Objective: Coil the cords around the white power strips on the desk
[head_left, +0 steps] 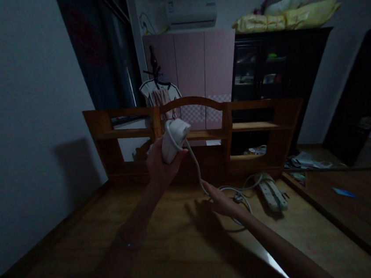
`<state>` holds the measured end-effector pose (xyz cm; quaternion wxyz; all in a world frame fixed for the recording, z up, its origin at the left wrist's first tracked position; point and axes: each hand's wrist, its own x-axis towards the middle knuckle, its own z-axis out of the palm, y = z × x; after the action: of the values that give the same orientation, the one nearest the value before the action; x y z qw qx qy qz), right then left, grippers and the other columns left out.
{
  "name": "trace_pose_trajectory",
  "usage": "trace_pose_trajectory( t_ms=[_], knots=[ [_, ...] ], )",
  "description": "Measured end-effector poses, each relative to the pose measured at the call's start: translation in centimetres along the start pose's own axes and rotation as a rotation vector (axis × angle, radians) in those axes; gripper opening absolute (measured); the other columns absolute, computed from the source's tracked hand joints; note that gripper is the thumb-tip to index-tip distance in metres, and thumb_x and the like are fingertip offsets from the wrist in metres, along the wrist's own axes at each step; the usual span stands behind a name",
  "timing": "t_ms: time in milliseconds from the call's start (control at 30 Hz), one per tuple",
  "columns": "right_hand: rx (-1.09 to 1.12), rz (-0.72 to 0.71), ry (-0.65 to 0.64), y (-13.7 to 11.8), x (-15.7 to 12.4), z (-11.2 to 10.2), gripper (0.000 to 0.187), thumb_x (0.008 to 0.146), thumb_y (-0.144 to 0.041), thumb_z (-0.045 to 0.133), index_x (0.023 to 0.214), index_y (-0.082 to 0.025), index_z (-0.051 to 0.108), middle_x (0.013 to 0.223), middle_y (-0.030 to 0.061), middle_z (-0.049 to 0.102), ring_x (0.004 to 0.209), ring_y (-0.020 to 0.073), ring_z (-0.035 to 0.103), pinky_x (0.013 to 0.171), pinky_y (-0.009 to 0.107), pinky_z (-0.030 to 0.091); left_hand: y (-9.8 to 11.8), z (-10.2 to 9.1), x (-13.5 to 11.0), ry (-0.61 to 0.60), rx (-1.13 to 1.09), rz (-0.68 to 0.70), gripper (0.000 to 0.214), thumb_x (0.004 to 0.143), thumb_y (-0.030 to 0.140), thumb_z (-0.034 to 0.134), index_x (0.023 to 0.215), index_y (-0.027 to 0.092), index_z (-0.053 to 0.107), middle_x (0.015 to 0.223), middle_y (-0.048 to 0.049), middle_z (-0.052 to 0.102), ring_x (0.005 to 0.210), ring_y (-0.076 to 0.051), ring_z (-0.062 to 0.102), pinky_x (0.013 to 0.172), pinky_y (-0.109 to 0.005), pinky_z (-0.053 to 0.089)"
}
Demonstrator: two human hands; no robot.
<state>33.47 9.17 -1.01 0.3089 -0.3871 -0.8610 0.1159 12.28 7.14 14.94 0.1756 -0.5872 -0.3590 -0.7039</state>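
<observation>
My left hand is closed round a white power strip, held up and tilted above the wooden board; its far end and sockets cannot be made out. A loop of white cord goes round its body and then runs down to my right hand. There my fingers are closed on the cord, low over the board. Beyond that hand the cord lies in loose coils, with a plug among them. A second white power strip rests on the board to the right.
A wooden headboard with shelves stands across the far end of the board. The wall rises on the left. On the right, papers and a blue card lie on a brown surface. The room is dim.
</observation>
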Motion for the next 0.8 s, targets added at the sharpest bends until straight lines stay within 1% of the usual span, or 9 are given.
trace_pose_trajectory(
  t_ms=[100, 167, 233, 300, 367, 500, 600, 700, 800],
  knots=[
    [-0.109, -0.031, -0.005, -2.7, 3.0, -0.4, 0.067, 0.087, -0.011, 0.045, 0.145, -0.03, 0.021, 0.124, 0.0085, 0.055, 0.109, 0.0214, 0.055, 0.091, 0.036, 0.042, 3.9, -0.4, 4.2, 0.148, -0.059, 0.059, 0.056, 0.065, 0.048, 0.075, 0.108, 0.018, 0.056, 0.09, -0.0035, 0.062, 0.085, -0.02, 0.06, 0.077, -0.032, 0.047],
    [-0.191, -0.054, 0.081, -4.5, 4.9, -1.5, 0.058, 0.088, -0.016, 0.05, 0.141, -0.03, 0.032, 0.12, 0.0082, 0.057, 0.112, 0.0226, 0.052, 0.095, 0.038, 0.038, 6.3, -1.2, 5.6, 0.249, -0.135, 0.025, 0.045, 0.071, 0.046, 0.071, 0.105, 0.019, 0.057, 0.092, -0.003, 0.061, 0.089, -0.019, 0.058, 0.081, -0.032, 0.045],
    [-0.199, -0.037, 0.129, -5.9, 6.4, -3.3, 0.053, 0.085, -0.029, 0.06, 0.135, -0.027, 0.042, 0.118, 0.0096, 0.056, 0.112, 0.0248, 0.05, 0.096, 0.042, 0.037, 7.9, -2.1, 5.9, 0.269, -0.222, -0.02, 0.042, 0.074, 0.045, 0.069, 0.106, 0.021, 0.057, 0.098, -0.0034, 0.06, 0.092, -0.019, 0.057, 0.082, -0.032, 0.044],
    [-0.078, -0.048, 0.079, -6.9, 7.1, -5.4, 0.069, 0.073, -0.043, 0.073, 0.133, -0.025, 0.044, 0.125, 0.0111, 0.052, 0.116, 0.0269, 0.046, 0.098, 0.045, 0.037, 8.5, -2.9, 5.7, 0.186, -0.27, -0.091, 0.039, 0.075, 0.045, 0.068, 0.105, 0.022, 0.057, 0.094, -0.0026, 0.061, 0.086, -0.018, 0.057, 0.076, -0.031, 0.045],
    [0.184, -0.104, -0.03, -7.8, 7.3, -7.5, 0.082, 0.066, -0.047, 0.077, 0.136, -0.027, 0.039, 0.132, 0.0096, 0.047, 0.121, 0.0258, 0.043, 0.101, 0.043, 0.037, 8.3, -3.1, 5.0, 0.064, -0.281, -0.167, 0.036, 0.074, 0.045, 0.069, 0.1, 0.022, 0.058, 0.085, -0.001, 0.061, 0.076, -0.016, 0.057, 0.067, -0.028, 0.045],
    [0.824, -0.199, -0.201, -10.2, 6.8, -10.3, 0.074, 0.079, -0.041, 0.066, 0.141, -0.032, 0.026, 0.128, 0.0058, 0.051, 0.118, 0.0208, 0.049, 0.094, 0.039, 0.045, 6.7, -2.1, 3.3, -0.156, -0.362, -0.315, 0.04, 0.072, 0.046, 0.069, 0.101, 0.02, 0.059, 0.084, -0.0013, 0.063, 0.074, -0.017, 0.06, 0.061, -0.026, 0.047],
    [1.038, -0.193, -0.265, -11.3, 6.8, -10.7, 0.071, 0.08, -0.039, 0.066, 0.139, -0.033, 0.028, 0.123, 0.0049, 0.054, 0.108, 0.0195, 0.055, 0.089, 0.036, 0.049, 5.4, -1.2, 2.7, -0.257, -0.469, -0.445, 0.043, 0.074, 0.048, 0.067, 0.104, 0.019, 0.059, 0.091, -0.0045, 0.066, 0.083, -0.021, 0.063, 0.065, -0.028, 0.051],
    [1.071, -0.172, -0.15, -11.0, 7.7, -9.9, 0.071, 0.073, -0.044, 0.071, 0.133, -0.031, 0.037, 0.124, 0.0034, 0.053, 0.11, 0.0195, 0.053, 0.095, 0.035, 0.044, 4.8, -0.8, 2.8, -0.413, -0.606, -0.621, 0.046, 0.074, 0.051, 0.065, 0.104, 0.018, 0.06, 0.089, -0.0066, 0.068, 0.079, -0.023, 0.065, 0.061, -0.029, 0.053],
    [1.098, -0.138, 0.046, -9.8, 8.9, -8.1, 0.061, 0.073, -0.067, 0.059, 0.117, -0.026, 0.048, 0.111, 0.0051, 0.057, 0.104, 0.0205, 0.054, 0.09, 0.033, 0.045, 4.9, -0.7, 3.1, -0.552, -0.73, -0.806, 0.047, 0.073, 0.055, 0.063, 0.1, 0.016, 0.061, 0.076, -0.0063, 0.068, 0.065, -0.021, 0.065, 0.052, -0.028, 0.052]
  ],
)
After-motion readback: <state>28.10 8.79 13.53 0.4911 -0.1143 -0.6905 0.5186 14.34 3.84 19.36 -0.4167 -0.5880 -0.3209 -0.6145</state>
